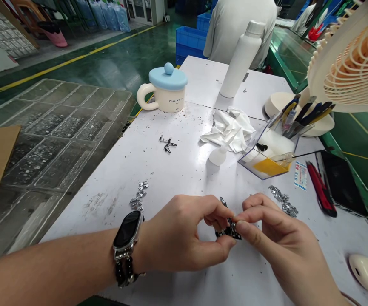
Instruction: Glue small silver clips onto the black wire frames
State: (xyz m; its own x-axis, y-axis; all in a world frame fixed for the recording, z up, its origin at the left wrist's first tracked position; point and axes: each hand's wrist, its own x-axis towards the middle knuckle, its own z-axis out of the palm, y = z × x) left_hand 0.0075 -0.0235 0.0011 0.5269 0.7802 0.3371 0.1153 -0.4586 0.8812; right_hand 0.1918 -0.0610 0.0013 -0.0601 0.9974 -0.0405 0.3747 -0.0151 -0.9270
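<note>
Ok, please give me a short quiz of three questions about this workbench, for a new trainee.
1. True or false: both hands pinch the small black part.
2. Which wrist wears the watch?
3. What colour is the mug lid: A blue, B red, C green?

Key: 1 true, left hand and right hand both grip it. 2 left. 3 A.

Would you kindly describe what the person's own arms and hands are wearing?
Both hands, left hand and right hand, are bare, without gloves or visible sleeves. The left wrist carries a smartwatch with a dark oblong screen, silver case and a black-and-silver beaded strap.
</note>
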